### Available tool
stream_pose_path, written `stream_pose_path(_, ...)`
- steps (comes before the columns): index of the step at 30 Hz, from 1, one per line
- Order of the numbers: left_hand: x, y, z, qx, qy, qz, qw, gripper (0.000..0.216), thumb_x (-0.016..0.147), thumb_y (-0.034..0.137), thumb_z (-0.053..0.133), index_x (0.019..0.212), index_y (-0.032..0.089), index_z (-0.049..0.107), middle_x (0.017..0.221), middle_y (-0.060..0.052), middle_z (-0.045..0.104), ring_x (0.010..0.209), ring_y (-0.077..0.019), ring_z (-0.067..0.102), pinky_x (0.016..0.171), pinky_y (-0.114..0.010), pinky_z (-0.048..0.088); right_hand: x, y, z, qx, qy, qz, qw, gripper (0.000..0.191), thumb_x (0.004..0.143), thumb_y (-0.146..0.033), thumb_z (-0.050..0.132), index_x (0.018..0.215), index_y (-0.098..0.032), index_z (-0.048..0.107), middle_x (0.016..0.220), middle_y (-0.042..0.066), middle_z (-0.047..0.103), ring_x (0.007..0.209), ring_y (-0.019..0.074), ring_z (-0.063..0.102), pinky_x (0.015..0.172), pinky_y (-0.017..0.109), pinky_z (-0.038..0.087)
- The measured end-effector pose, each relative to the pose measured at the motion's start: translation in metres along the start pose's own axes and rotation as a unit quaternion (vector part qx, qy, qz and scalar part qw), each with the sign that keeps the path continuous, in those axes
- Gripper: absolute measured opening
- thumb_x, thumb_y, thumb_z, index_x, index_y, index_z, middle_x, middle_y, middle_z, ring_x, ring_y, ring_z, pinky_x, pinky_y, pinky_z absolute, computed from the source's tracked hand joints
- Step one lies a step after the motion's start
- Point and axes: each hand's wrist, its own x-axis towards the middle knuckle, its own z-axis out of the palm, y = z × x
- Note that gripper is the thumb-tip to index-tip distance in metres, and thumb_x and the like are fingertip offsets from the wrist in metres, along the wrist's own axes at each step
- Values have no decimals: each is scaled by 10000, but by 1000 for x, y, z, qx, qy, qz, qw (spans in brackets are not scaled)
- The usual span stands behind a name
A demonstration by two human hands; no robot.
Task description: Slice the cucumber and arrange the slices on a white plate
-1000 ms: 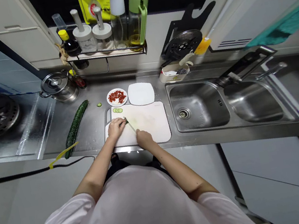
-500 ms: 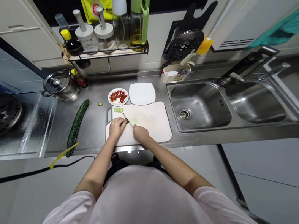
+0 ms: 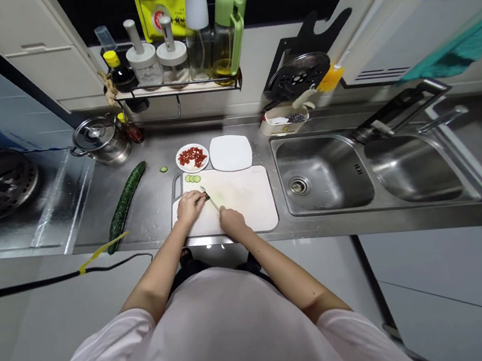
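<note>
My left hand (image 3: 190, 207) is closed over a short piece of cucumber (image 3: 207, 197), of which only a dark green edge shows past the fingers. In my right hand (image 3: 233, 223) is a knife (image 3: 212, 200), its thin blade slanting up and left beside the piece. Both hands rest over the white cutting board (image 3: 254, 200). Several pale cucumber slices (image 3: 193, 178) lie in a row near the board's far left corner. To the left, a whole dark green cucumber (image 3: 127, 207) lies on the steel counter, and a small cut end (image 3: 163, 169) sits behind the board.
Behind the board stand a white plate of chopped red pieces (image 3: 192, 157) and a bare white square plate (image 3: 230, 152). A double sink (image 3: 323, 172) is on the right. At the back left are a steel pot (image 3: 101, 141) and a bottle rack (image 3: 178, 87).
The knife and my right hand have shifted slightly right and toward me. My left hand stays on the cucumber piece. The whole view has moved a little.
</note>
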Motion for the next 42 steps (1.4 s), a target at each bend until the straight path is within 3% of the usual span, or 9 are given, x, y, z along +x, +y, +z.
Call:
stream_pose_path(22,-1,1,1,7,2,-5,1000,233,913,322,504,985,239,710,999,-47,687,973,-192,590,894,-347,456,-28,15,14,-12,-10,11,1000,234,931,-113,346,1096,-127,511,971,156,670,913,242,659,733,315,472)
stream_pose_path(42,0,0,1,5,4,-1,1000,223,911,315,507,972,239,709,1001,-50,688,972,-190,595,889,-345,462,-32,20,20,-4,-14,18,1000,235,897,-101,371,1076,-128,522,953,144,673,912,241,658,710,307,470)
